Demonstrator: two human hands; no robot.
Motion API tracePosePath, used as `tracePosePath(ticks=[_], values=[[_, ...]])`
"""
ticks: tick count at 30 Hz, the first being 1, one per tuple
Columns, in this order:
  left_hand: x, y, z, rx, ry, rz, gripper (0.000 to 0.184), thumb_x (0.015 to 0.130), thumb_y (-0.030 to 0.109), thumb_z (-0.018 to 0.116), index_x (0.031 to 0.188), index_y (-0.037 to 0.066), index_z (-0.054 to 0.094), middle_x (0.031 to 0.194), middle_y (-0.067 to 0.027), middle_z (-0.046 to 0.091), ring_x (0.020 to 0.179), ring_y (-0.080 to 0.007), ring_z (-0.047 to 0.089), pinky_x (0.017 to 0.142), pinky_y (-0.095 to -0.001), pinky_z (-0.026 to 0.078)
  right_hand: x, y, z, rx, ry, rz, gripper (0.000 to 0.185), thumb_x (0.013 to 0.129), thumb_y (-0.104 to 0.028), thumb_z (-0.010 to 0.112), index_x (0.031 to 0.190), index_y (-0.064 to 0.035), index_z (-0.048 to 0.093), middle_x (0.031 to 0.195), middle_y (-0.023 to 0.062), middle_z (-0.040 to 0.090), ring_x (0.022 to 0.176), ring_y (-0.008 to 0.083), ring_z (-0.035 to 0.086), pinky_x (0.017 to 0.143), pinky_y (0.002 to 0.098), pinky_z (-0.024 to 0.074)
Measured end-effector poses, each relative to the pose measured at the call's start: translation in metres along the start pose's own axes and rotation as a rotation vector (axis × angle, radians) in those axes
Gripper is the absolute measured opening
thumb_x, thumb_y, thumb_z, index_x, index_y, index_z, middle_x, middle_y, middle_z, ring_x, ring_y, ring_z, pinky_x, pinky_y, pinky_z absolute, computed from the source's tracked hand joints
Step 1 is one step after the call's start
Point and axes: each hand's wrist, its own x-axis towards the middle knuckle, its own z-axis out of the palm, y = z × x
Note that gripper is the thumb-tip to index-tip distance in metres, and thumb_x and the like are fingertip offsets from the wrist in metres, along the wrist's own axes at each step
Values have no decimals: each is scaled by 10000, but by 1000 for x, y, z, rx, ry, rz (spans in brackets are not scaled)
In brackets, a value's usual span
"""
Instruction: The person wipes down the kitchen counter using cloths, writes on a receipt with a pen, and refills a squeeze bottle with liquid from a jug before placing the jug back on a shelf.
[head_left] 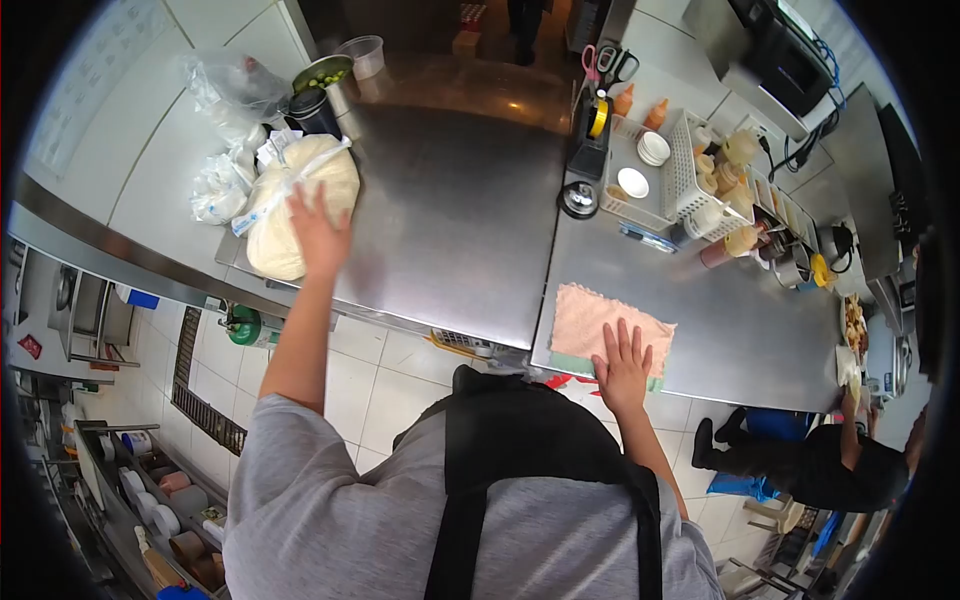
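Note:
On the left of the steel counter, my left hand point(321, 230) has its fingers spread at the right side of a large bag of pale, cream-coloured contents point(276, 240); whether it presses on the bag is hard to tell. My right hand point(624, 367) lies flat, fingers apart, on a pink cloth point(592, 322) near the counter's front edge. A strip of green cloth point(571, 364) shows under the pink one. Neither hand grips anything.
White baskets point(683, 165) with sauce bottles and small dishes stand at the back right, beside a call bell point(578, 199) and scissors point(626, 66). Plastic bags point(222, 188) and a dark container point(314, 112) are at the left. A co-worker point(840, 468) stands at the right.

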Motion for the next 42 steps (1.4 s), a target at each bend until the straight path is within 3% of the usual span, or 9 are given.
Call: tracePosePath(ticks=[6, 9, 12, 16, 24, 28, 34, 39, 42], values=[[53, -75, -2, 3, 97, -44, 658, 816, 325, 703, 1301, -36, 442, 1287, -265, 468, 1202, -407, 439, 1013, -446, 375, 1, -3, 1, -17, 16, 22, 591, 912, -434, 494, 1448, -235, 345, 1528, 40, 268, 1412, 311, 213, 1118, 537, 104], [72, -113, 47, 152, 63, 1, 736, 872, 573, 518, 1276, -41, 484, 1267, -264, 509, 1169, -408, 482, 1013, -477, 355, 1, -5, -2, 25, 28, 37, 594, 909, -449, 488, 1445, -234, 349, 1525, 43, 273, 1411, 306, 217, 1114, 545, 117], [88, -152, 90, 388, 68, 67, 652, 902, 580, 459, 1141, -14, 582, 1068, -214, 616, 996, -374, 581, 854, -476, 456, -3, -1, -1, 15, 41, 44, 599, 914, -474, 469, 1452, -258, 322, 1529, 43, 260, 1410, 306, 218, 1107, 560, 153], [105, -114, 60, 308, -143, -259, 727, 892, 660, 362, 1212, 31, 536, 1059, -216, 646, 971, -408, 619, 808, -530, 476, -7, 1, -3, 37, 19, 125, 585, 928, -503, 436, 1454, -286, 300, 1537, 28, 236, 1416, 301, 205, 1108, 567, 175], [122, -119, 50, 160, -342, -251, 692, 915, 642, 326, 1190, 38, 523, 1087, -217, 619, 1010, -403, 583, 823, -509, 450, -6, 3, -5, 144, -36, 90, 600, 916, -526, 453, 1448, -287, 311, 1541, 13, 224, 1421, 295, 187, 1108, 574, 178], [86, -29, 11, 483, 1, -253, 637, 918, 620, 355, 1209, 82, 532, 1044, -152, 621, 1011, -361, 576, 803, -496, 459, 6, -1, -34, 128, -52, 187, 640, 909, -559, 438, 1462, -276, 283, 1555, 41, 175, 1428, 314, 153, 1106, 590, 155], [25, 125, 13, -397, 123, 496, 391, 843, 236, 642, 1162, 24, 568, 1138, -179, 547, 1118, -364, 478, 944, -470, 383, 30, 8, -3, 139, -106, 264, 705, 904, -618, 372, 1490, -263, 205, 1565, 60, 127, 1439, 317, 98, 1115, 590, 114], [-85, 290, 19, -868, -510, 983, 428, 744, 141, 672, 1159, 99, 575, 1308, -165, 444, 1234, -355, 403, 1030, -458, 340, 45, 18, -4, 157, -88, 153, 683, 912, -566, 417, 1481, -234, 239, 1558, 73, 153, 1435, 324, 115, 1116, 586, 109], [-141, 336, 59, -1036, -871, 1253, 513, 820, 227, 648, 1303, 153, 489, 1405, -148, 364, 1335, -329, 322, 1100, -494, 262, 31, 34, -2, 390, 252, 311, 602, 873, -294, 591, 1410, -146, 362, 1523, 117, 234, 1403, 350, 212, 1092, 599, 169]])
